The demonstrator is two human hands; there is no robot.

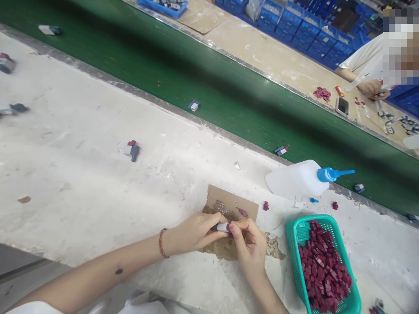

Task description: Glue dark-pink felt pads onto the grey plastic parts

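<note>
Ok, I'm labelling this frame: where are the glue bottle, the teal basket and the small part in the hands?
glue bottle (296, 179), head view, white body.
teal basket (293, 244), head view, left wall.
small part (223, 227), head view, pale middle.

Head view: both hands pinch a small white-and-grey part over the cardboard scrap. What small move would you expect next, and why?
Probably a press to seat a dark red piece on the small part. The left hand and right hand pinch it together over the glue-smeared cardboard, red shows at the right fingertips, and similar parts with red pieces lie on the green belt. Whether it is already seated cannot be told.
</note>
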